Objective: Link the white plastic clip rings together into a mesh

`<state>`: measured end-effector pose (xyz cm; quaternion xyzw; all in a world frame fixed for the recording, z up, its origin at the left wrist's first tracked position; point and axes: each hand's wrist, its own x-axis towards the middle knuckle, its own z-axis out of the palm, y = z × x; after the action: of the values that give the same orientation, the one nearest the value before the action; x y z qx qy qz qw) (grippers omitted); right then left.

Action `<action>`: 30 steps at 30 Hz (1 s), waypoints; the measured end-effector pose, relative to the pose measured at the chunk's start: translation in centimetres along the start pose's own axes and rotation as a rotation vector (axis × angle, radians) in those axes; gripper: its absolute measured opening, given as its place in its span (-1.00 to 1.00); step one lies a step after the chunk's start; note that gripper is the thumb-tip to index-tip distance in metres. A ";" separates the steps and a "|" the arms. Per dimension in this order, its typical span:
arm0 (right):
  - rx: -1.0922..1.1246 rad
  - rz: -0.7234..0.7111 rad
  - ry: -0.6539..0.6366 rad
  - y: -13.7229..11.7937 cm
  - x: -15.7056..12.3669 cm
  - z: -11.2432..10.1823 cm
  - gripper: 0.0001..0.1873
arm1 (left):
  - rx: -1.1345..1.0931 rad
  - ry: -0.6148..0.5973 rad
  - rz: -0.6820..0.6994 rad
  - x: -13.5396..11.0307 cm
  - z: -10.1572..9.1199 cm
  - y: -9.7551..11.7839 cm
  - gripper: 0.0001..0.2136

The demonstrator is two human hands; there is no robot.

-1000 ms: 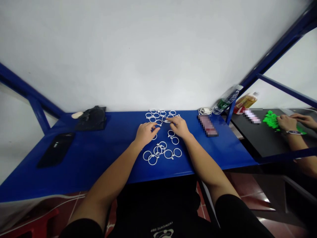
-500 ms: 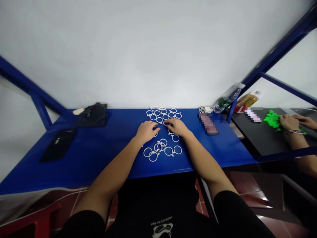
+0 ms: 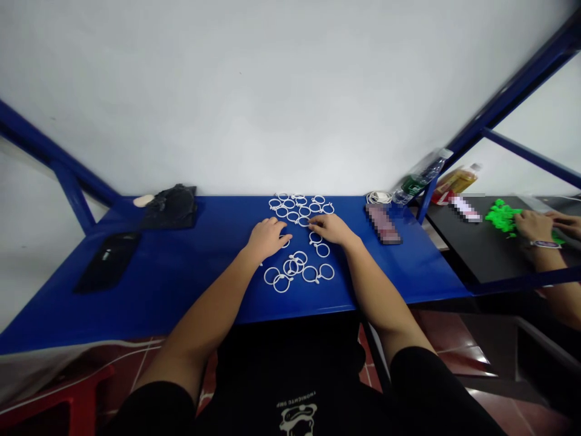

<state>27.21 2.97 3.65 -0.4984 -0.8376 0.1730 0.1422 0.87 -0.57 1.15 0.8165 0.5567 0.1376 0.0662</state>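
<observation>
A blue tabletop (image 3: 181,272) is seen, set against the wall. A dark slab (image 3: 108,261) is laid near its left edge, a crumpled black bag (image 3: 175,206) by its far left corner, and a clear bottle (image 3: 420,181) is leant at its far right corner.

The left hand (image 3: 267,237) is held over the middle; its fingers are loosely bent, with a modest gap left between thumb and forefinger. A ring (image 3: 285,246) is partly covered by it; whether it is touched cannot be told. By the right hand (image 3: 333,230), fingers are curled narrowly, their tips brought to the side of another ring (image 3: 299,224); whether it is pinched cannot be told.

White rings (image 3: 295,212) are crowded at the middle of the far edge. Others, some overlapping, are spread toward the near edge, and a linked-looking pair (image 3: 315,244) is placed just below the right hand.
</observation>
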 end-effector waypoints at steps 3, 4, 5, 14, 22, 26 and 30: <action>0.018 0.003 0.052 -0.1 0.0 0.2 -0.71 | -0.042 -0.013 0.000 0.0 -0.1 0.0 -0.67; 0.020 0.001 0.070 -0.2 0.0 0.2 -0.71 | -0.059 -0.022 0.002 0.0 -0.2 0.0 -0.68; 0.022 -0.005 0.089 -0.3 0.0 0.1 -0.71 | -0.076 -0.033 0.001 0.0 -0.4 -0.1 -0.70; 0.156 -0.180 0.101 -1.7 -0.2 1.3 -0.71 | -0.161 0.038 -0.015 0.2 -0.3 -0.1 -0.89; 0.248 -0.288 0.042 -3.6 -0.2 2.5 -0.68 | -0.278 0.328 -0.032 0.2 0.1 0.8 -0.78; 0.291 -0.308 0.084 -4.0 -0.3 2.7 -0.77 | -0.291 0.330 0.026 0.1 0.2 1.0 -0.81; 0.360 -0.288 0.165 -3.8 -0.4 2.6 -0.79 | -0.392 0.356 0.028 0.1 0.4 0.7 -0.80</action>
<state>23.34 0.57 2.88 -0.3528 -0.8412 0.2559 0.3199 1.70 -0.75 0.97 0.7586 0.5109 0.3854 0.1222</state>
